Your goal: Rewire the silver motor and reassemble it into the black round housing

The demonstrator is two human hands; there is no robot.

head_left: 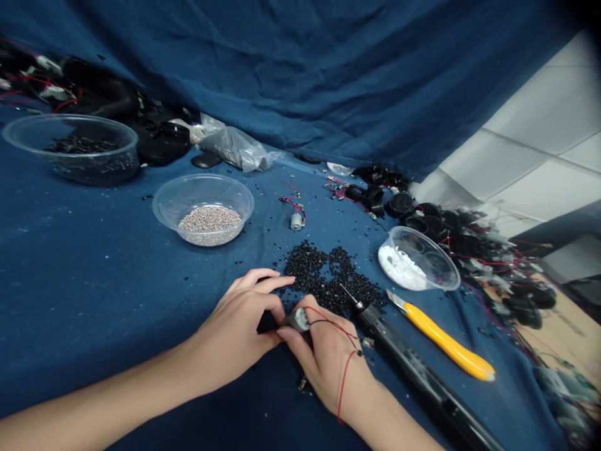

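Both my hands meet low in the middle of the view on a blue cloth (94,294). My left hand (239,326) pinches a small black part against a little grey motor (298,319). My right hand (323,357) is closed round that motor, and its red and black wires (345,369) trail over the back of the hand and wrist. Just beyond the fingers lies a heap of small black pieces (328,275). A black electric screwdriver (413,369) lies right of my right hand, its tip pointing at the heap.
A yellow utility knife (446,341) lies right of the screwdriver. A clear bowl of white bits (417,260), a bowl of small metal pieces (204,210) and a bowl of dark parts (75,150) stand around. A loose motor (297,220) and black housings (469,238) lie behind.
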